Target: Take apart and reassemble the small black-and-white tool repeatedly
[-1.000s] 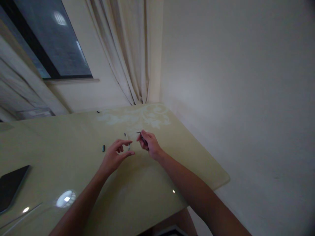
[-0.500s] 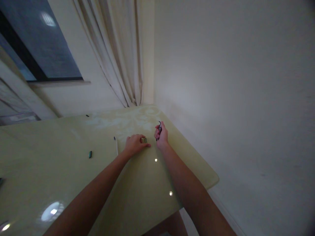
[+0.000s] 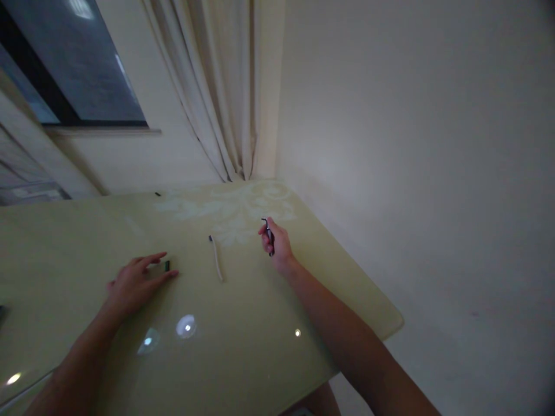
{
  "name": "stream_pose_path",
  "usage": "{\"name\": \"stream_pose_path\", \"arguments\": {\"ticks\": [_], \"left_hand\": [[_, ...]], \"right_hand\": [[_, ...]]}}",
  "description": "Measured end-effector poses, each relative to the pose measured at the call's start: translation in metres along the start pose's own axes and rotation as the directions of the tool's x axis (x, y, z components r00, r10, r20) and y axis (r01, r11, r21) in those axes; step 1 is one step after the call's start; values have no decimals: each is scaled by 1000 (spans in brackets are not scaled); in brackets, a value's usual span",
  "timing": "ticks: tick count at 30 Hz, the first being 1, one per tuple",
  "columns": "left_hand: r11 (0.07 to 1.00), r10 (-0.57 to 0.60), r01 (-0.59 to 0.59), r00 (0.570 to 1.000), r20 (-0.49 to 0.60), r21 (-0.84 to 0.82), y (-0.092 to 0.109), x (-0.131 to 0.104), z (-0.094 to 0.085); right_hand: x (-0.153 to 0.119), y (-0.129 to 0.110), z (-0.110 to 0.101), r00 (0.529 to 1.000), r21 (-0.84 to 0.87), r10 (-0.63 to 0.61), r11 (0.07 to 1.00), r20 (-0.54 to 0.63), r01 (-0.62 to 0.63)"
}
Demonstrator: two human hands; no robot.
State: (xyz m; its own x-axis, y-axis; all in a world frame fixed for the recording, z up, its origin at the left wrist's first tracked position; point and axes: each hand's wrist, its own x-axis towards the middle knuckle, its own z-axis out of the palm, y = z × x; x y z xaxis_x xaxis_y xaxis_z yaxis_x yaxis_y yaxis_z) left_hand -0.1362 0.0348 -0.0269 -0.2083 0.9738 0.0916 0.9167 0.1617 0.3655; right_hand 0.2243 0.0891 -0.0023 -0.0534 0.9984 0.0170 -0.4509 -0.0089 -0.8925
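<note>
My left hand (image 3: 136,283) is over the table with thumb and forefinger apart around a small dark green block (image 3: 167,266); I see no firm grip on it. My right hand (image 3: 277,245) is closed around a small dark tool (image 3: 269,236) with a bent tip that points up and left. A pale, thin strip with a dark end (image 3: 217,260) lies on the table between my two hands.
The glossy, pale green table (image 3: 234,335) meets the wall on the right. Near its far edge lies a small dark piece (image 3: 158,194). A dark object (image 3: 2,312) is cut off at the left. Curtains (image 3: 212,86) hang behind.
My left hand has moved left from beside my right hand to the dark green block, and the small item it held no longer shows there. My right hand still holds the tool.
</note>
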Motion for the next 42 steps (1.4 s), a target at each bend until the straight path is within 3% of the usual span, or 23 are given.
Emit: {"name": "stream_pose_path", "arguments": {"ticks": [2, 5, 8, 10, 13, 16, 20, 24, 30, 33, 35, 38, 40, 42], "left_hand": [[997, 23, -19, 998, 56, -70, -5, 4, 1], [986, 40, -30, 998, 57, -164, -6, 9, 1], [975, 40, -45, 999, -28, -218, 3, 5, 2], [953, 94, -129, 986, -138, -274, 19, -4, 2], [836, 266, -390, 903, -337, -385, 57, -26, 2], [710, 410, -576, 806, -427, -406, 95, -53, 3], [633, 452, -662, 737, -502, -402, 120, -74, 5], [606, 457, -675, 728, -510, -421, 123, -77, 9], [581, 449, -652, 756, -476, -488, 126, -79, 10], [553, 421, -597, 802, -424, -581, 128, -80, 4], [543, 378, -492, 867, -325, -681, 130, -80, 0], [552, 279, -228, 957, -80, -802, 132, -78, -3], [529, 230, -50, 969, 87, -847, 132, -78, 0], [463, 220, 99, 950, 222, -881, 132, -78, 4]], "right_hand": [[-6, 0, 2, 999, -43, -7, 999, 33, 8], [-12, 0, 3, 999, -78, -6, 997, 51, 10], [-16, -1, 4, 998, -99, 7, 995, 69, 0], [-21, -1, 7, 995, -114, 24, 993, 94, -13], [-31, 0, 14, 978, -159, 87, 986, 189, -57], [-43, 2, 22, 931, -224, 186, 967, 314, -117], [-56, 5, 29, 861, -308, 267, 942, 433, -137], [-63, 5, 32, 825, -271, 275, 950, 494, -154], [-64, 9, 32, 804, -189, 288, 957, 521, -221], [-63, 10, 31, 824, -211, 284, 956, 490, -204], [-61, 9, 29, 855, -257, 248, 956, 456, -141], [-59, 3, 27, 897, -371, 139, 928, 419, 29], [-59, -1, 25, 910, -449, 22, 874, 413, 183], [-61, -5, 24, 887, -502, -129, 784, 443, 365]]}}
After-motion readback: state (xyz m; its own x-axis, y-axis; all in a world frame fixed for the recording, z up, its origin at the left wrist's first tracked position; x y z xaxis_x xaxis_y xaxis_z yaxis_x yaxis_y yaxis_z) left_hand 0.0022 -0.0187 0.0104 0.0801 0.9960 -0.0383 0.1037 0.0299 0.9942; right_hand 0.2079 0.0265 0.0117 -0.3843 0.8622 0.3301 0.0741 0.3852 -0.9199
